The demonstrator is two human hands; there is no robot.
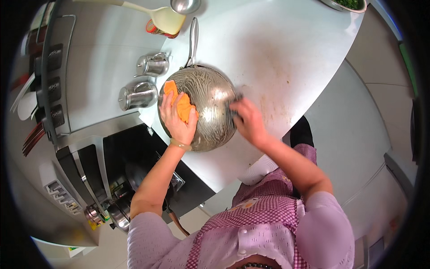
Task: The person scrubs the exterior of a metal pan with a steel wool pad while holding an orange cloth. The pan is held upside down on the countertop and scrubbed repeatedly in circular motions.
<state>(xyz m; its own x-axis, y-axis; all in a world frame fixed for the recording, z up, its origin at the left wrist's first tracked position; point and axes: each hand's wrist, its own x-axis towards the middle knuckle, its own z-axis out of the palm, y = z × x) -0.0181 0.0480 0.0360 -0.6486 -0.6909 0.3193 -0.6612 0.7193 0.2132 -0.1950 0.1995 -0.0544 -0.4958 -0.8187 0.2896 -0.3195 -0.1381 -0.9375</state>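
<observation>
A metal wok (213, 80) lies upside down on the white counter (302, 50), its domed outside facing up and its handle (194, 40) pointing away from me. Streaky, wavy marks cover the dome. On its left side my left hand (176, 121) presses down, gripping a bunched orange cloth (184, 107) against the metal. My right hand (250, 119), blurred, is at the right side of the wok. It grips a dark scrubbing pad (238, 98), mostly hidden by the fingers. Brownish stains and small specks mark the counter to the right.
Two metal pitchers (138, 95) stand left of the wok by the wall. Beyond are a jar (154, 27), a cream spatula (168, 18) and a ladle (185, 5). A black cooktop (124, 144) adjoins the counter at left. A bowl of chopped greens (361, 6) sits far right.
</observation>
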